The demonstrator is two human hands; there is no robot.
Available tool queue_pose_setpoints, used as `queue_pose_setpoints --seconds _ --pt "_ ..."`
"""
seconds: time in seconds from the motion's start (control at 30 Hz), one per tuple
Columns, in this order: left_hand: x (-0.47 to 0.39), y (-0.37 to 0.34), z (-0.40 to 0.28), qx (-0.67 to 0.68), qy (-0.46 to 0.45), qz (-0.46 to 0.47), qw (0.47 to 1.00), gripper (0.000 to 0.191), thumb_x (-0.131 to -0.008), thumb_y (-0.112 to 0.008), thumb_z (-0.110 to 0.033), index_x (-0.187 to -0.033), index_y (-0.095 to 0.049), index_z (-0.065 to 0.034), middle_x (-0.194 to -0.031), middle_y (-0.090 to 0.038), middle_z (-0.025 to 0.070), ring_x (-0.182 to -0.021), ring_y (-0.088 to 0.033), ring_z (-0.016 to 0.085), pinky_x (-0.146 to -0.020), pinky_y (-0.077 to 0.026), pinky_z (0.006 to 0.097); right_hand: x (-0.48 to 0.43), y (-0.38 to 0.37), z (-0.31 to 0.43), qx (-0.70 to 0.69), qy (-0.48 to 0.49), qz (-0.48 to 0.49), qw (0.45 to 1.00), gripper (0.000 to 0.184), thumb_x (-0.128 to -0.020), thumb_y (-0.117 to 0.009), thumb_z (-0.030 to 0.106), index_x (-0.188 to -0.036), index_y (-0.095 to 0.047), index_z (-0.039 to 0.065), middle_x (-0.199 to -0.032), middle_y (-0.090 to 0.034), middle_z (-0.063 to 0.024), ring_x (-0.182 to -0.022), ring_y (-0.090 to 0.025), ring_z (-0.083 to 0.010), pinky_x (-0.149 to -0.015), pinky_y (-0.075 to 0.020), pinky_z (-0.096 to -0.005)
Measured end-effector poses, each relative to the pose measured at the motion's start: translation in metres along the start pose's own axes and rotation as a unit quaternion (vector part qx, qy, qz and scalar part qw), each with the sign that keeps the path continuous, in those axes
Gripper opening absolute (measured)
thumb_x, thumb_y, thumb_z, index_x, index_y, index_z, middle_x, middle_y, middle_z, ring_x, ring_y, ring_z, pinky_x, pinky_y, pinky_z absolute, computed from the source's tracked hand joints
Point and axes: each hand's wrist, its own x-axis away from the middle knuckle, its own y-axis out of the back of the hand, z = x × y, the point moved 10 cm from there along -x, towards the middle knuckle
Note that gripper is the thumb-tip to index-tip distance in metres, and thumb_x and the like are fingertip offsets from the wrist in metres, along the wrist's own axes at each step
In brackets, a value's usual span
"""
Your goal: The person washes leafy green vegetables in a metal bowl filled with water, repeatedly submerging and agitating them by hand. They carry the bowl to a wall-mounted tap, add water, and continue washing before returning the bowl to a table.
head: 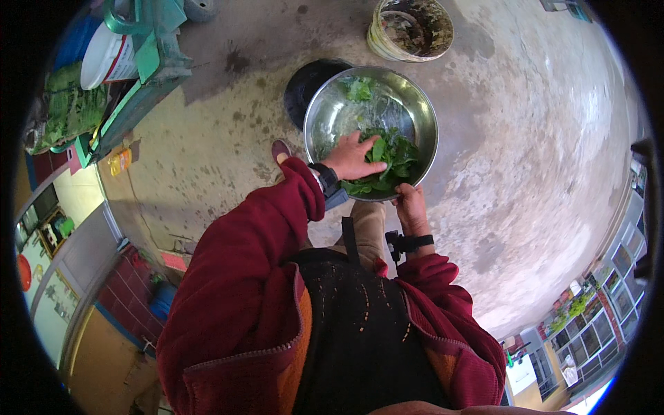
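Note:
A wide stainless steel basin (332, 98) is in front of my body, with shiny wet-looking inner walls. Green leafy vegetables (399, 153) lie in its near part, and a smaller piece of leaf (359, 89) is at its far side. My left hand (355, 157) reaches over the near left rim, fingers spread and palm down on the leaves, not closed round them. My right hand (411, 203) grips the basin's near right rim between thumb and fingers. Both wrists wear black straps.
Beyond the basin stands a dirty bucket (381, 39) with scraps inside. A round black object (306, 85) lies partly under the basin's left side. At the upper left a green metal frame (124, 111) stands beside a white tub (101, 57). A yellow bottle (120, 162) is on the stained concrete floor (218, 135).

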Motion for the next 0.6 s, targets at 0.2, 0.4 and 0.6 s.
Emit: queue_pose_setpoints --seconds 0.2,0.4,0.6 --pt "0.009 -0.019 -0.016 0.021 -0.007 0.015 1.000 0.089 -0.085 -0.061 -0.068 -0.151 -0.043 -0.0112 -0.147 -0.039 0.0284 -0.132 -0.040 0.049 -0.111 -0.037 0.0502 -0.003 -0.002 0.002 0.010 -0.003 -0.008 1.000 0.038 -0.077 -0.047 -0.001 -0.113 -0.059 0.005 -0.080 -0.061 -0.0016 -0.056 -0.053 -0.0112 -0.045 -0.0408 -0.0245" --pt "0.005 0.041 -0.034 -0.137 -0.013 -0.093 0.986 0.075 -0.088 -0.062 -0.061 -0.148 -0.048 -0.0186 -0.153 -0.035 0.0214 -0.143 -0.027 0.046 -0.112 -0.023 0.0684 -0.005 -0.004 0.002 0.020 -0.017 0.019 0.999 0.034 -0.076 -0.048 -0.002 -0.107 -0.061 0.004 -0.081 -0.060 -0.0013 -0.057 -0.053 -0.0112 -0.045 -0.0394 -0.0255" --pt "-0.030 0.096 0.004 -0.105 0.031 -0.152 0.982 0.080 -0.089 -0.063 -0.060 -0.151 -0.043 -0.0132 -0.156 -0.031 0.0233 -0.144 -0.027 0.044 -0.113 -0.027 0.0604 -0.003 -0.008 -0.005 -0.010 -0.030 0.025 0.999 0.029 -0.077 -0.049 0.000 -0.102 -0.063 0.005 -0.083 -0.063 -0.0011 -0.059 -0.054 -0.0114 -0.047 -0.0410 -0.0253"
